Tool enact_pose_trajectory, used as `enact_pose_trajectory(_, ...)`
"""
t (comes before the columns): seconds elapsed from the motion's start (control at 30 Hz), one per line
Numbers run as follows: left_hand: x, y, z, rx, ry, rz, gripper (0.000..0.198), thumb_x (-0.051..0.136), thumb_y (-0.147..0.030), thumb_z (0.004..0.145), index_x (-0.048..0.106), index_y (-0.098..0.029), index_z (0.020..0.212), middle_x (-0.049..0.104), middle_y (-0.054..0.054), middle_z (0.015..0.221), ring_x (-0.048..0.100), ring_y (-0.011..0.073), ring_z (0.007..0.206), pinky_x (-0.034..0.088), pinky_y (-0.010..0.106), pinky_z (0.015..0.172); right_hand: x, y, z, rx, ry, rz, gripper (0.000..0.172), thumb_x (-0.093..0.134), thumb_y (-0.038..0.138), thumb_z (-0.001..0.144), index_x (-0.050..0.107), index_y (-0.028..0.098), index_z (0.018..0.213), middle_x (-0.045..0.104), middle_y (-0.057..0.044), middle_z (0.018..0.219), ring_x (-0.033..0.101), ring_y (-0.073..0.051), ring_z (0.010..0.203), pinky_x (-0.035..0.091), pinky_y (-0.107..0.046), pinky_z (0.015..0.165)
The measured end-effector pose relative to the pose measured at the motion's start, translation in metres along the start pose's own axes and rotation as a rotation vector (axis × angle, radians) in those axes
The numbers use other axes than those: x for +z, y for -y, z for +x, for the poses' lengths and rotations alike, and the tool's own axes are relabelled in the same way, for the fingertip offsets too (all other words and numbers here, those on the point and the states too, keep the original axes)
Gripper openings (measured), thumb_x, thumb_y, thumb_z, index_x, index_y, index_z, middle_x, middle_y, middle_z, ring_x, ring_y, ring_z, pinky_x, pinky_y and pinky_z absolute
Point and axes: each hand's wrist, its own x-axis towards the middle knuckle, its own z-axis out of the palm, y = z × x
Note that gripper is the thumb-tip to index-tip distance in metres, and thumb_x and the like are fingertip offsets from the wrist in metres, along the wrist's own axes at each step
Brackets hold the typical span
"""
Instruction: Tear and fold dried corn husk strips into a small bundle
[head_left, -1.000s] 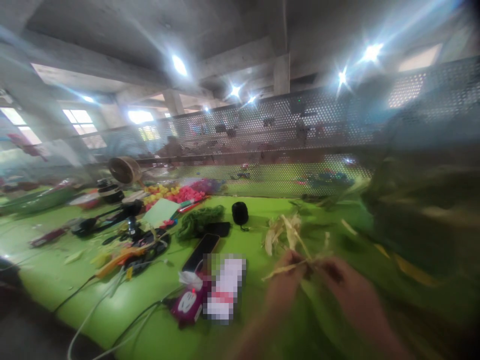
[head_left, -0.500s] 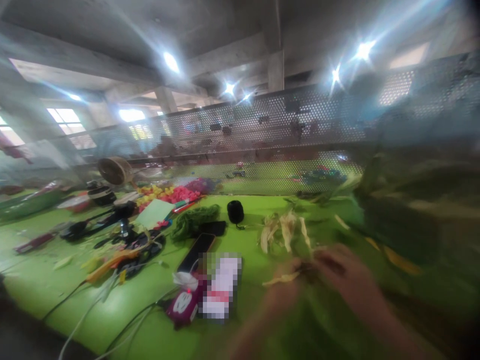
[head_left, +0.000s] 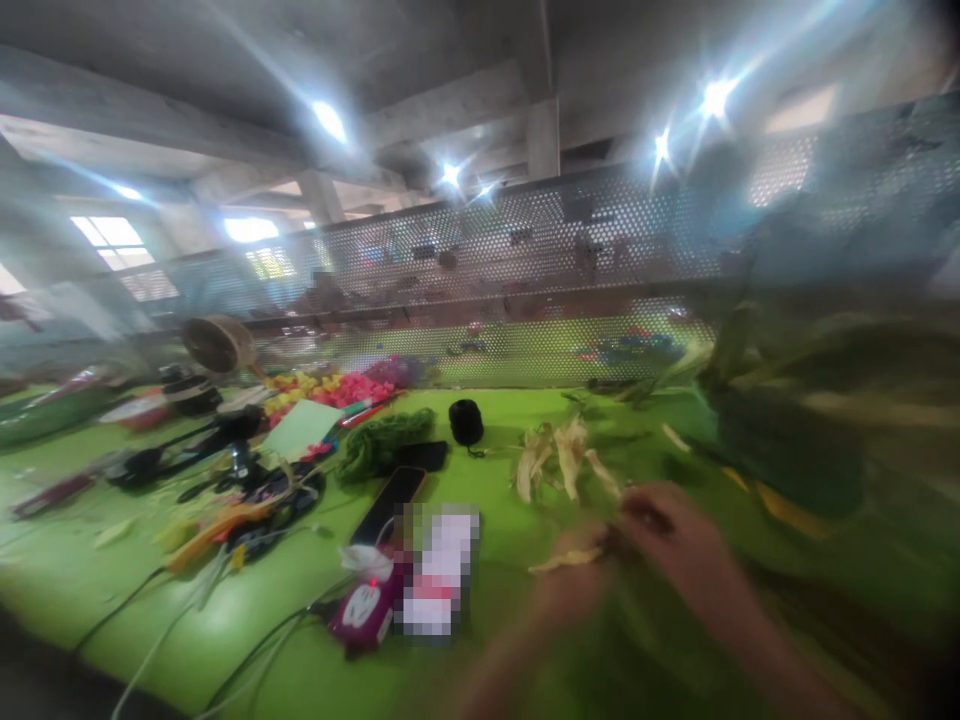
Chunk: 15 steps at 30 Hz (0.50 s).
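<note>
My left hand (head_left: 576, 575) is closed around a pale dried strip (head_left: 566, 561) that looks like corn husk; its end sticks out to the left. Right against it, my right hand (head_left: 667, 525) is closed, fingers pinched at the same spot. What lies between the two sets of fingertips is blurred and dark. Just beyond the hands, several pale dried husk pieces (head_left: 570, 455) lie on the green tabletop (head_left: 517, 660). One thin piece reaches toward my right fingers. A small black spool of thread or cord (head_left: 466, 423) stands farther back to the left.
A large dark green bag or container (head_left: 787, 450) with husk-like leaves fills the right side. Left of my hands lie a phone (head_left: 390, 505), a pixelated sheet (head_left: 431, 600), a purple power box (head_left: 364, 610) with cables, and an orange-handled glue gun (head_left: 217, 530). A perforated screen (head_left: 487, 250) borders the back.
The view has shifted slightly, so things on the table sit a little farther left. The husk piece by my right fingers leans more toward them. Both hands stay together and closed.
</note>
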Motion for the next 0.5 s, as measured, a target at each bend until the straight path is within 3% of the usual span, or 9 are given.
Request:
enact_pose_trajectory(0.1,0.005,0.005,0.001,-0.057,-0.091,-0.135,0.014,0.065,-0.029,0.076,0.066,-0.015,0.078,0.061,0.003,0.072,0.053,0.0155,0.069,0.042,0.028,0.066,-0.004,0.005,-0.001,-0.104,-0.008,-0.069,0.012,0.060,0.033,0.084,0.065,0.025,0.091,0.064,-0.004,0.096,0.061,-0.021,0.085,0.049,-0.033,0.073)
enact_pose_trajectory(0.27,0.013,0.015,0.005,0.032,-0.177,-0.421,0.017,0.072,-0.029,0.071,0.066,-0.016,0.081,0.065,0.007,0.084,0.059,0.0216,0.084,0.046,0.032,0.077,0.000,0.019,-0.009,-0.330,0.231,-0.146,0.022,0.057,0.022,0.086,0.067,0.027,0.104,0.068,-0.006,0.101,0.063,-0.022,0.093,0.051,-0.035,0.079)
enact_pose_trajectory(0.5,0.020,0.013,0.004,0.025,-0.248,-0.598,0.018,0.072,-0.031,0.070,0.063,-0.016,0.068,0.061,0.007,0.074,0.056,0.0229,0.082,0.045,0.035,0.081,0.010,0.022,-0.020,-0.492,0.044,-0.366,0.018,0.055,0.018,0.085,0.069,0.027,0.091,0.073,-0.005,0.093,0.067,-0.023,0.083,0.051,-0.035,0.073)
